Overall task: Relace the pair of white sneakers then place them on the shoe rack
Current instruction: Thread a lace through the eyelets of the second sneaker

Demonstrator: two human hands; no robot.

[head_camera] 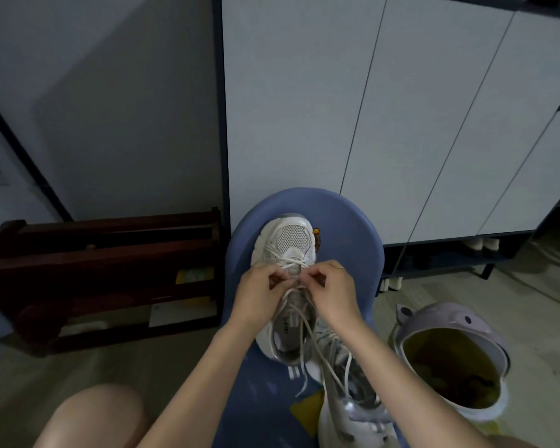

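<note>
Head view showed my left hand (pixel 262 287) and right hand (pixel 328 286) each pinching lace (pixel 307 334) over the sneaker (pixel 288 247) at frame centre, mid-lacing; next, I judged, threading the following eyelets.

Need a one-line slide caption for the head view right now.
Both hands, left and right, pinch the lace over a white sneaker on a blue stool; the second sneaker lies alongside.
</note>
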